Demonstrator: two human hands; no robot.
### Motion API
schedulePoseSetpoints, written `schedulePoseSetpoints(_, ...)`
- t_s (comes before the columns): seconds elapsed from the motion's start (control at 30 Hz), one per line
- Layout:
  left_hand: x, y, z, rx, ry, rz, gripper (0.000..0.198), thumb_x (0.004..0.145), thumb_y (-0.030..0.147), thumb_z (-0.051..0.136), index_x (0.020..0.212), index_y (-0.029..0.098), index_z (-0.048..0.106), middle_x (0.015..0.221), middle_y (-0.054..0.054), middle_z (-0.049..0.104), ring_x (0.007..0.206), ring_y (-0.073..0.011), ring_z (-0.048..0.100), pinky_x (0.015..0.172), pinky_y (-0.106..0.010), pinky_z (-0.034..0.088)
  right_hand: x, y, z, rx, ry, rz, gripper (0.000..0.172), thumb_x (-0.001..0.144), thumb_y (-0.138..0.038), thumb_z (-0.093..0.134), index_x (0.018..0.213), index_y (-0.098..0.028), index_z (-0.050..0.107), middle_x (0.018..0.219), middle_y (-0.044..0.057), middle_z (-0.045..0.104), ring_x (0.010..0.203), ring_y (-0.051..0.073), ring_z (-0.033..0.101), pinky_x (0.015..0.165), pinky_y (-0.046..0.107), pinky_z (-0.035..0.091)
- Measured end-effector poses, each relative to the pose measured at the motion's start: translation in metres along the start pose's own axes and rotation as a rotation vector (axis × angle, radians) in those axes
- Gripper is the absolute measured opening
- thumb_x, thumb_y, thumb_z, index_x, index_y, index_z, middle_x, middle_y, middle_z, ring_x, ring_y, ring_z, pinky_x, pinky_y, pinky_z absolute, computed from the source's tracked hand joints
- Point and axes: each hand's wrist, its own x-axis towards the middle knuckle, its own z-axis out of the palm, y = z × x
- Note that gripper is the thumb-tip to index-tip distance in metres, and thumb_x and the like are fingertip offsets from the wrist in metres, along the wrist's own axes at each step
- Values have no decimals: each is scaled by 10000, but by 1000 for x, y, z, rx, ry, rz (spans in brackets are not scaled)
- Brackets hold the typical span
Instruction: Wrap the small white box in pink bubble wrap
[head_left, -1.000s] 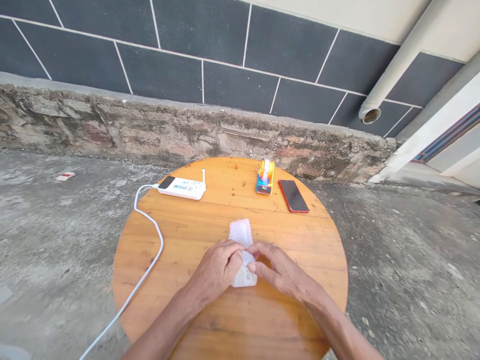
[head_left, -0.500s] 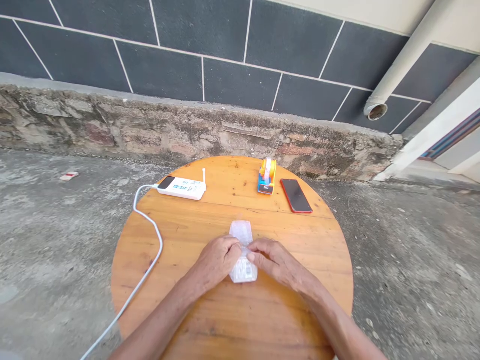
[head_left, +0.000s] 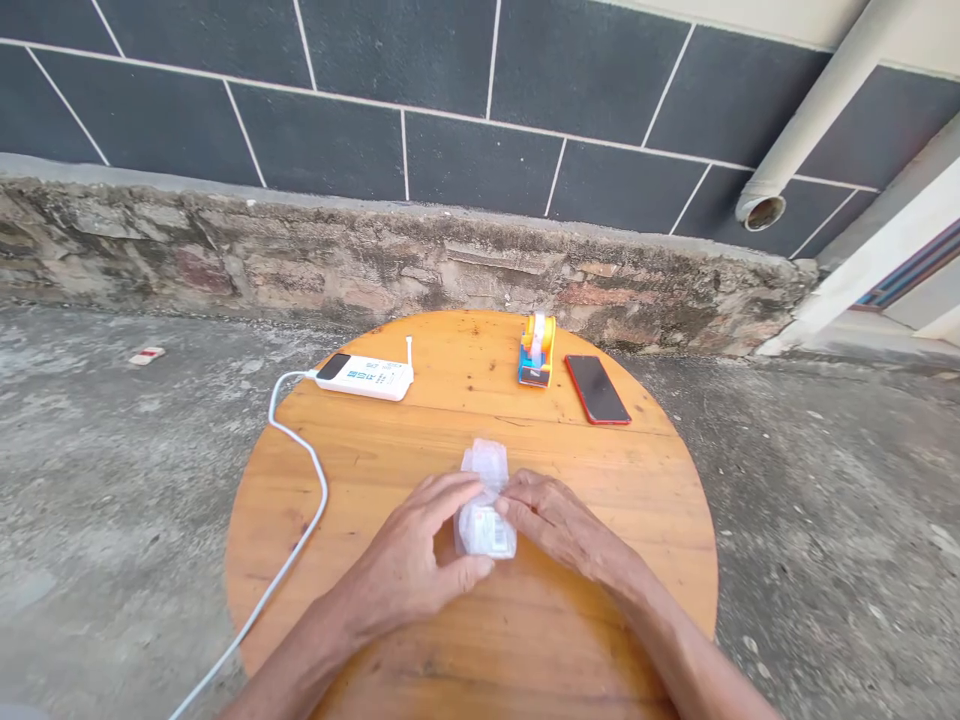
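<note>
A clear plastic packet (head_left: 489,470) lies lengthwise near the middle of the round wooden table. Its near end carries a white printed label with what looks like a barcode. My left hand (head_left: 424,545) is at the packet's left side, thumb and fingers spread wide apart; the fingertips reach its middle and the thumb lies by its near end. On the other side, my right hand (head_left: 551,520) has thumb and forefinger pinched together on the packet's right edge at mid-length. The exact spot of the pinch is partly hidden by the fingers.
At the back left of the wooden table (head_left: 300,590) is a white device (head_left: 367,377) with a small antenna. Its white cable (head_left: 319,470) runs off the near left edge. A yellow and blue tape dispenser (head_left: 535,350) and a red-edged phone (head_left: 598,389) sit at the back right.
My left hand has let go of its pinch on the packet's middle and spread out, thumb moving toward me. The label shows more. My right hand keeps nearly the same place.
</note>
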Motion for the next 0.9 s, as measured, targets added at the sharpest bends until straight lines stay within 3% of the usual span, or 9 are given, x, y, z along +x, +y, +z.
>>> schedulePoseSetpoints(0.13,1,3,3,54,-55,65,501,754,151,613,1234,263,526,1273,-4,563,1142,-195,490,984,-312,391,0,0,1,-22,-13,33,374,985,-361,350,752,-183,582,765,-5,568,709,124,531,665,244,410)
schedulePoseSetpoints(0.23,5,5,0,30,-92,63,465,757,151,617,1200,274,554,1203,16,607,1072,-188,516,939,-303,410,1,-5,3,-18,28,48,246,974,-312,389,957,-207,610,898,16,610,814,147,558,728,260,425)
schedulePoseSetpoints(0.4,8,6,-6,-38,-129,32,410,751,179,634,1147,278,597,1139,17,636,1028,-194,534,906,-298,412,-7,-20,6,-66,70,25,245,956,-264,411,1138,-225,571,1042,48,626,968,189,558,867,329,415)
schedulePoseSetpoints(0.53,11,7,-9,-105,-141,-42,308,766,252,620,1073,257,642,1099,-5,648,969,-199,557,854,-296,430,-15,-26,10,-128,85,-2,485,832,-365,617,1275,-222,479,1218,92,572,1092,252,516,934,395,386)
schedulePoseSetpoints(0.7,19,8,-12,-244,-174,-116,320,754,305,613,1061,220,648,1013,-16,664,909,-202,572,778,-274,444,-5,-22,6,-121,58,7,400,824,-299,625,1210,-234,543,1089,57,633,974,223,564,863,354,404)
schedulePoseSetpoints(0.9,26,-1,-7,-407,-142,-189,340,801,309,540,1116,194,600,951,-17,667,818,-174,583,695,-242,443,13,-13,-9,82,-83,71,199,868,-347,575,1032,-257,643,866,-23,658,756,146,570,651,232,398)
